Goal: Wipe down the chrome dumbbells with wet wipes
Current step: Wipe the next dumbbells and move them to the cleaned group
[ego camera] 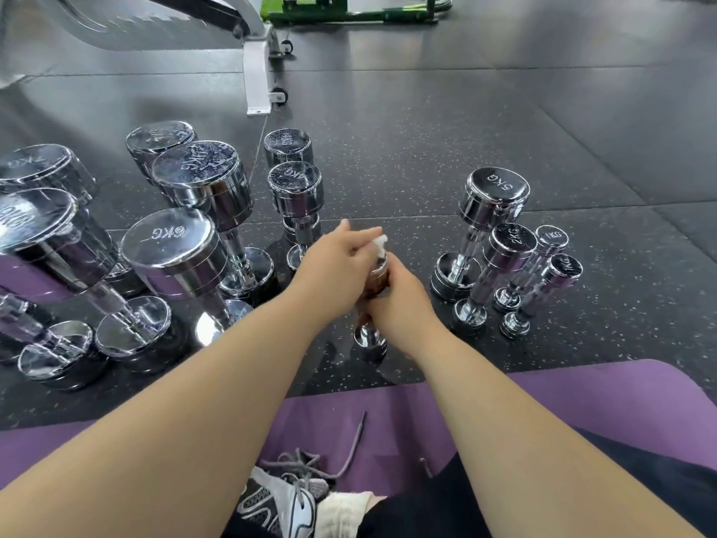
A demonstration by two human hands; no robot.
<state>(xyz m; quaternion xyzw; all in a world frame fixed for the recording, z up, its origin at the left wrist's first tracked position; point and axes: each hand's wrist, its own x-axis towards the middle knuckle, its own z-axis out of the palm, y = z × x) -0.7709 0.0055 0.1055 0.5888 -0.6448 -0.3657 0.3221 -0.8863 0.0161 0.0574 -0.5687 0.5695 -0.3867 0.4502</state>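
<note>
Upright chrome dumbbell w/ wipe atop

Purple mat, grey sneaker, bench frame, green machine

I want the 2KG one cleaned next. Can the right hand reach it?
Probably yes: the 2KG dumbbell stands near the right hand, only bare floor between, but that hand grips a small dumbbell.

So there's a small chrome dumbbell held upright over the black speckled rubber floor, with the right hand wrapped round its handle. The left hand pinches a crumpled white wet wipe against the top head, I think, but that end's mostly hidden. A bunch of bigger chrome dumbbells stands to the left and a smaller 5KG-to-1KG group to the right. A purple exercise mat lies under the arms.
</note>
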